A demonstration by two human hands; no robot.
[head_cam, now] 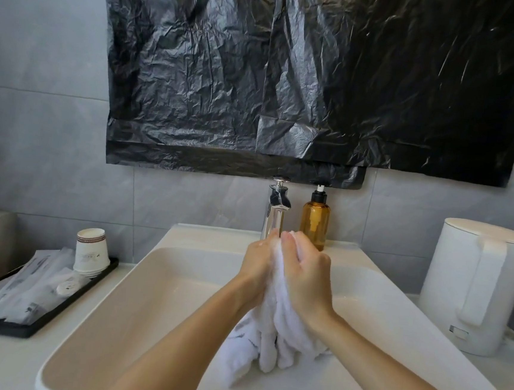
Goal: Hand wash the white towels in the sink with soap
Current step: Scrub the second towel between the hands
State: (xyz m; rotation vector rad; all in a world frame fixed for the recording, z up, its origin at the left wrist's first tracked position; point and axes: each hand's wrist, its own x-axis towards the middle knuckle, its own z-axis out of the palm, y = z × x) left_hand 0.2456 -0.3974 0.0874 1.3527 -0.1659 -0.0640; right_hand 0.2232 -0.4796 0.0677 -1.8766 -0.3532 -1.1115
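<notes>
Hands [255, 266] [308, 274] round seemingly vertical towel [285, 331]

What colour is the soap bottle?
The soap bottle is amber brown with a black pump; head view.

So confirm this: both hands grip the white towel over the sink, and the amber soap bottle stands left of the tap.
Not quite. The head view shows the soap bottle standing right of the tap, not left. The rest holds: the left hand and right hand both grip the towel over the sink.
</notes>
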